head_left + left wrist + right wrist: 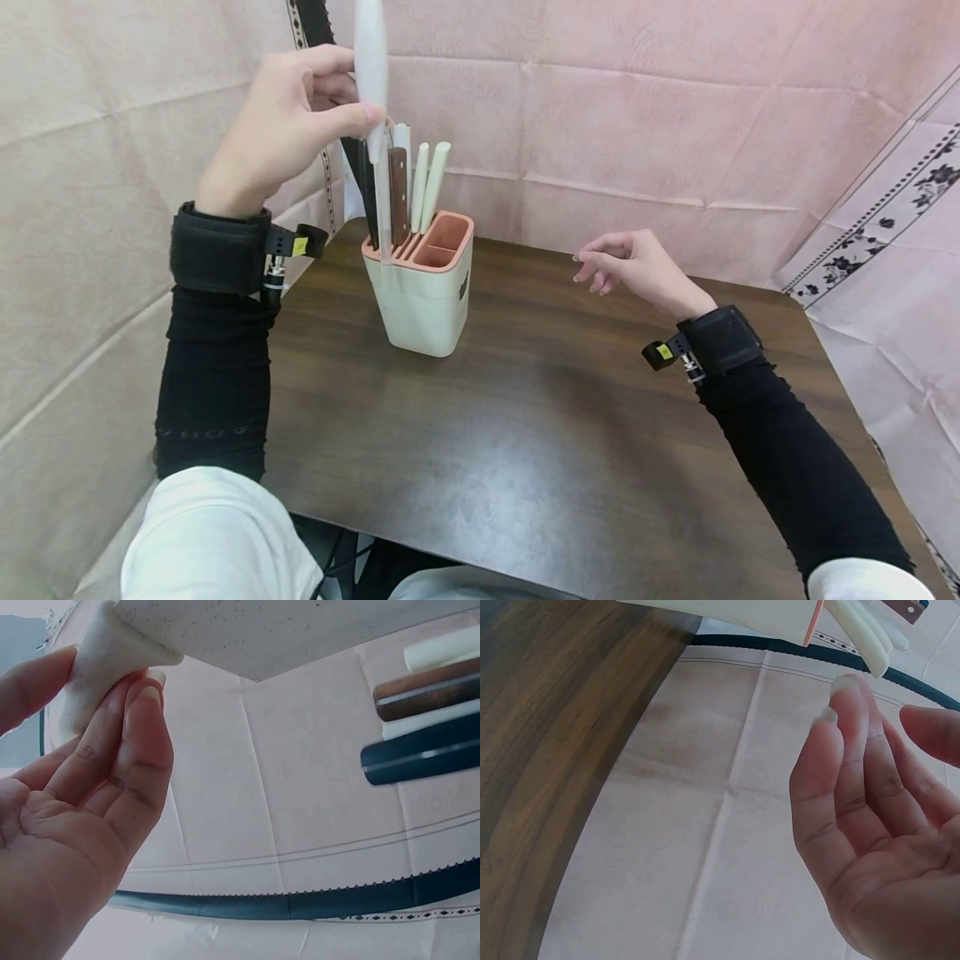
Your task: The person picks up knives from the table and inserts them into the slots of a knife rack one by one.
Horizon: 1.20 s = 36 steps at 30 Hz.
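With thumb and fingers, my left hand (288,117) pinches the white handle (371,71) of a knife, which hangs blade down over the left side of a knife block (420,304). In the left wrist view the knife's wide, speckled blade (247,634) runs off to the upper right. Whether its tip sits in a slot, I cannot tell. The block is cream with an orange top, and several handles stand in it, among them a brown handle (399,192) and pale green handles (431,187). Over the table's right side, my right hand (637,267) holds nothing, its fingers loosely bent.
A dark brown wooden table (480,450) carries the block near its back left. Pink cloth (600,142) hangs behind and on both sides. The block's right part has open orange compartments (442,242).
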Tool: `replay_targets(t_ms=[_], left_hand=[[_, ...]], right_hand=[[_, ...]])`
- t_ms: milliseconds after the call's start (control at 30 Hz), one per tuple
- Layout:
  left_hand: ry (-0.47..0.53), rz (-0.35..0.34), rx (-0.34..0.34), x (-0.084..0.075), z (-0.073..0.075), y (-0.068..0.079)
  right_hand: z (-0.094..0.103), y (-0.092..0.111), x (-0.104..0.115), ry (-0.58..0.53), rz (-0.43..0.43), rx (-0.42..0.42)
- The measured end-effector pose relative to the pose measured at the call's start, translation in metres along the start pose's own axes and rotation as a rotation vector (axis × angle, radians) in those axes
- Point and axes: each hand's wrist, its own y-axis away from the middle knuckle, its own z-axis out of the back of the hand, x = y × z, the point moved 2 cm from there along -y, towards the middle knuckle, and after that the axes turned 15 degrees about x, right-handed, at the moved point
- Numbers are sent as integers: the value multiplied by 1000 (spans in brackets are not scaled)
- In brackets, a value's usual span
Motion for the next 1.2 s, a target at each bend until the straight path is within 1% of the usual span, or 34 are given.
replay_targets(t_ms=[100, 300, 367, 433, 533, 667, 767, 900, 1200], left_hand=[[15, -7, -19, 3, 4, 1], [153, -55, -50, 5, 12, 3], [161, -68, -67, 6, 15, 4], [159, -71, -88, 6, 17, 4], [133, -67, -113, 7, 20, 5], [92, -50, -136, 10, 23, 3], [101, -42, -147, 13, 23, 0], [143, -46, -160, 17, 23, -4], [96, -58, -189, 19, 24, -8]], right_hand=[[0, 0, -1, 1, -5, 0], [0, 0, -3, -3, -11, 2], [0, -1, -4, -4, -5, 4], [0, -1, -5, -3, 2, 8], [0, -1, -6, 0, 1, 10], [1, 1, -8, -5, -21, 7], [1, 2, -10, -16, -37, 3], [1, 4, -12, -17, -44, -1], [2, 7, -16, -23, -47, -8]])
